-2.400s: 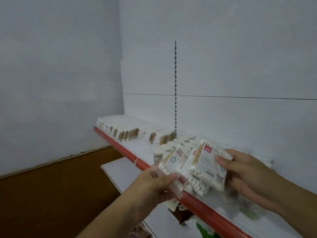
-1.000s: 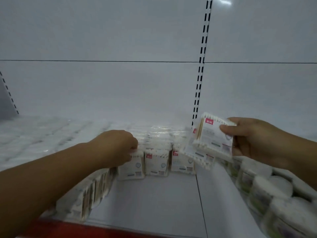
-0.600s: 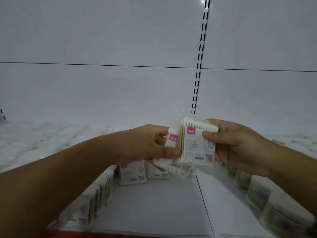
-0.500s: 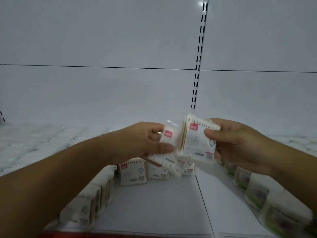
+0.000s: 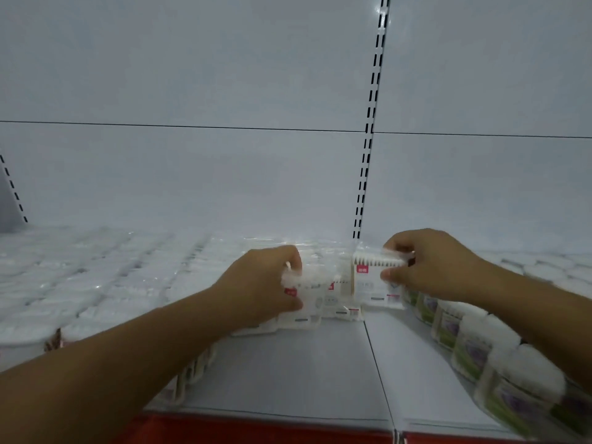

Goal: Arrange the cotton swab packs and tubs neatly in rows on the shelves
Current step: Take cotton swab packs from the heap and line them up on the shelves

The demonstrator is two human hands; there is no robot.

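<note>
the right grip (image 5: 426,267) pinches a swab pack (image 5: 373,285) at its top right corner, thumb on the front face and fingers curled over the row of white tips. that pack stands upright at the back of the shelf (image 5: 288,373), face toward us, red tag upper left, top edge running left to right. the left grip (image 5: 262,293) curls round a second pack (image 5: 307,299), blurred, beside the standing packs (image 5: 339,307). tubs (image 5: 474,347) line the right side.

Swab pack (image 5: 368,290) below the slotted upright (image 5: 368,149): red tag, print too blurred to read.
Tubs (image 5: 474,346) right of the upright: green-purple labels, unreadable.
</note>
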